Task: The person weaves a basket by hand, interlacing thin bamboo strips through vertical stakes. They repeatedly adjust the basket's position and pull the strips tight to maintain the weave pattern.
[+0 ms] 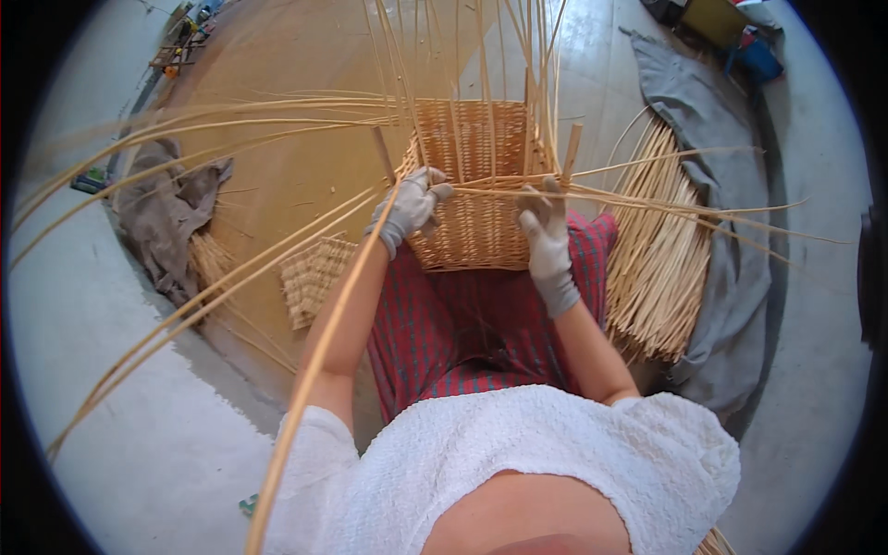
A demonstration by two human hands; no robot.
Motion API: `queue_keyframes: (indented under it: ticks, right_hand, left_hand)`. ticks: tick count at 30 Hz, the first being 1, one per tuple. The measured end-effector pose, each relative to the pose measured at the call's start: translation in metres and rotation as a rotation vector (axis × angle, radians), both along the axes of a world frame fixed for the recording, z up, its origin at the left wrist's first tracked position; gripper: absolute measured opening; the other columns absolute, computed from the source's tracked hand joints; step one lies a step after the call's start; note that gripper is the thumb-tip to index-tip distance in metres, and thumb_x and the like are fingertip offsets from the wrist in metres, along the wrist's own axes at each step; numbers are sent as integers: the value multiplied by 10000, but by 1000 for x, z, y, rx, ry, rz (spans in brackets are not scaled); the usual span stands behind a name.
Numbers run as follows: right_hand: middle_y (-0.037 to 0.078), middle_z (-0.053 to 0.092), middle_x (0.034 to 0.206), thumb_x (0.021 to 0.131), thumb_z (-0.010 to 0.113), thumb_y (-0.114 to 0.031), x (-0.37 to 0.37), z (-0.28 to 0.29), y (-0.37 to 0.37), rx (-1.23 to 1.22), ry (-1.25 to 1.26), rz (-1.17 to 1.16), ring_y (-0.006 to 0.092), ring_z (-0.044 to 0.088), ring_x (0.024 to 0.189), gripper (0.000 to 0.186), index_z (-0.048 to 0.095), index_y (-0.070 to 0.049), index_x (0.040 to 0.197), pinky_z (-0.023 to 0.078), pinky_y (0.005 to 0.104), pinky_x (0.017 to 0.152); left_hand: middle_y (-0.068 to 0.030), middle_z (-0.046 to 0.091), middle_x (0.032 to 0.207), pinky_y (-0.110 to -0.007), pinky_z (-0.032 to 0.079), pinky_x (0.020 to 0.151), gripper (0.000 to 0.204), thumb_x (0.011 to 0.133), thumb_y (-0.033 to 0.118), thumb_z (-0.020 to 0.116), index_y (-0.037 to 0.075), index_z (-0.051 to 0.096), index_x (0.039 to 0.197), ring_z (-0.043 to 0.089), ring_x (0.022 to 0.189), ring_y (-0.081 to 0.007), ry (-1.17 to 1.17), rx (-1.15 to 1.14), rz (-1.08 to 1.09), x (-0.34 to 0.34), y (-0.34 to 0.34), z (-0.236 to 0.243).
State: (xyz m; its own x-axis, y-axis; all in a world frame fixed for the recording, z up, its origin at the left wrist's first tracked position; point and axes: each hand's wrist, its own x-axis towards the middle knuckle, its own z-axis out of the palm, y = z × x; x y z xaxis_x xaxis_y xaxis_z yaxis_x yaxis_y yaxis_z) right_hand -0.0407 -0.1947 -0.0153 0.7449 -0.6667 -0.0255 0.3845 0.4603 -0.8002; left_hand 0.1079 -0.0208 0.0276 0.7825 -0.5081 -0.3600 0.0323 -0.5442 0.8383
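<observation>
A half-woven wicker basket (476,227) stands before my knees, its near wall facing me. Long pale willow rods (333,319) stick out from its rim to both sides, and others rise from the far edge. My left hand (410,205), in a light grey work glove, is closed around a rod at the near left corner. At the near right corner, my gloved right hand (548,236) has its thumb on the near side and its fingers bent over the rods (495,192) along the rim. A stout wooden stick (573,148) stands upright at each near corner.
On the right, a large bundle of peeled rods (659,259) lies on a grey cloth (731,305). To the left are a flat woven piece (314,277), a crumpled grey cloth (171,203) and loose rods. A blue bucket (758,62) is at the far right.
</observation>
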Motion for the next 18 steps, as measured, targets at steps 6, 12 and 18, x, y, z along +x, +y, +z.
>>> queue_keyframes:
  ticks: [6,12,18]
  right_hand:
    - [189,516,1447,952,575,20,84,45,-25,-1343,-22,-113,300,650,1154,626,415,-163,1530,562,357,928]
    - [202,661,1214,991,546,-91,129,105,-1,-899,-282,166,309,646,1172,695,243,-113,1617,525,420,1010]
    - [77,672,898,1113,432,-276,28,0,-38,-456,-259,120,210,693,905,304,433,-64,1331,559,361,854]
  left_hand:
    - [-21,556,648,-304,525,425,290,1040,330,610,47,610,975,590,481,-122,15,-71,133,-4,-19,-7]
    - [-16,555,642,-320,517,397,332,1039,354,605,61,599,884,591,465,-128,44,-106,197,6,-11,-22]
    - [-76,670,789,-317,556,414,242,981,253,713,43,622,1057,646,501,-157,149,-378,245,-4,-16,-15]
